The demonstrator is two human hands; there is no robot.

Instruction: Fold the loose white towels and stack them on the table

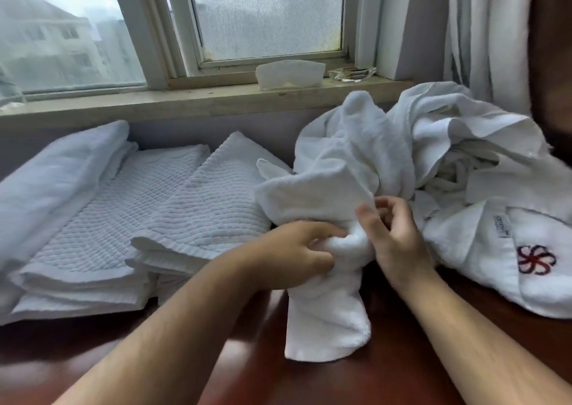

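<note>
Head view: left hand (297,256) has its grip bunched round the middle of a white terry towel (328,311), fingers curled into the cloth. Right hand (399,240) sits just beside it on the right, fingers curled near the towel's upper fold. Whether that grip pinches an edge or only brushes it I cannot tell, as the fingertips are turned away.

Key relation: the towel's long axis runs roughly away from the person. Its lower end lies flat on the dark red-brown worktop (402,373), nearest the body. Its upper end rises and drapes back against the loose pile (433,157) at right rear. Both hands meet at the towel's waist, so the free end is below the grips, toward the person, and the tangled end is above and beyond. Left hand is nearer the folded stack (123,212), which lies well off to the left. Right hand is nearer the pile.

Look of the towel: thick, fluffy, plain white, crumpled and twisted at the waist, with no clean corner showing. It likely needs pulling clear of the pile and opening out before any fold.

Pile: several crumpled whites heaped together, one with a red embroidered flower mark (535,259) and a small label (501,226). Stack: waffle-textured whites, folded and overlapping, with a smoother folded one at far left.
</note>
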